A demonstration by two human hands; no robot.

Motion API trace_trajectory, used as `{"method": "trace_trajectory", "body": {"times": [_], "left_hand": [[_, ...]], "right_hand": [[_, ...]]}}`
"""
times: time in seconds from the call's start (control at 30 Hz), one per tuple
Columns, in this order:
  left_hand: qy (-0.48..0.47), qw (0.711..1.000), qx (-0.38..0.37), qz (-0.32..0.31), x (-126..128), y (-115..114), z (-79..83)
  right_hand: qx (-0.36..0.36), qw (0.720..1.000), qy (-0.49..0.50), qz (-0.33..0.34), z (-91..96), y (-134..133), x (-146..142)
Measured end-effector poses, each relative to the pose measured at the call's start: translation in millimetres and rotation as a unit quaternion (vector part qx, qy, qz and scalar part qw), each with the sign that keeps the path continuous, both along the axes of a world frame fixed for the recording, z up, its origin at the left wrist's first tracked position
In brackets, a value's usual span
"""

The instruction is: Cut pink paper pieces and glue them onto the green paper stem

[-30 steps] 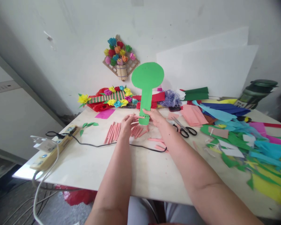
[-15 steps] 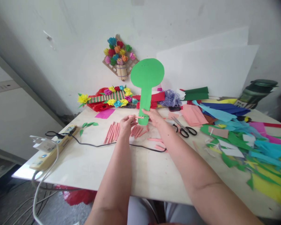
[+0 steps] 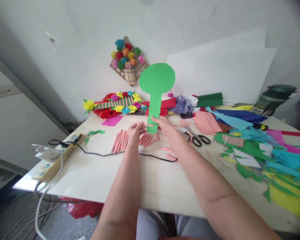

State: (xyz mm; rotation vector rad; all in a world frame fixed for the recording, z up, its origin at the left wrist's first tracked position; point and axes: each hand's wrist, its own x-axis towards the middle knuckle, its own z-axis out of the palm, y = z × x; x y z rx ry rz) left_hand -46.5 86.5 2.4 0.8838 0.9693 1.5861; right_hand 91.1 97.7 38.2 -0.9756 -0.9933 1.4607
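Note:
My right hand is closed on the lower stem of a green foam cutout shaped like a round-headed paddle, held upright above the table. My left hand pinches a thin pink foam strip whose tip meets the small slits near the cutout's bottom end. Beneath the hands lie more pink strips in a loose row, and further ones rest by my right wrist.
Black-handled scissors lie right of my hands. Coloured foam scraps cover the table's right side. A black cable runs from a power strip at the left edge. Paper-flower crafts and white boards stand against the wall.
The green cutout rose slightly and tilted a little left between the earliest frame and now. Both hands stay at its lower end with the pink strip.

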Motion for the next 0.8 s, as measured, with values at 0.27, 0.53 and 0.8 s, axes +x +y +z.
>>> {"method": "trace_trajectory", "body": {"times": [0.27,0.53,0.8], "left_hand": [[0.076,0.989,-0.023,-0.124,1.6,-7.8,0.6],[0.088,0.988,-0.03,-0.126,2.8,-9.0,-2.4],[0.065,0.995,-0.05,-0.06,4.5,-3.3,-10.3]], "right_hand": [[0.035,0.999,0.012,-0.011,-8.2,7.6,1.5],[0.044,0.976,-0.211,-0.034,-16.1,19.1,22.7],[0.121,0.93,-0.293,-0.186,-8.8,43.4,53.2]]}}
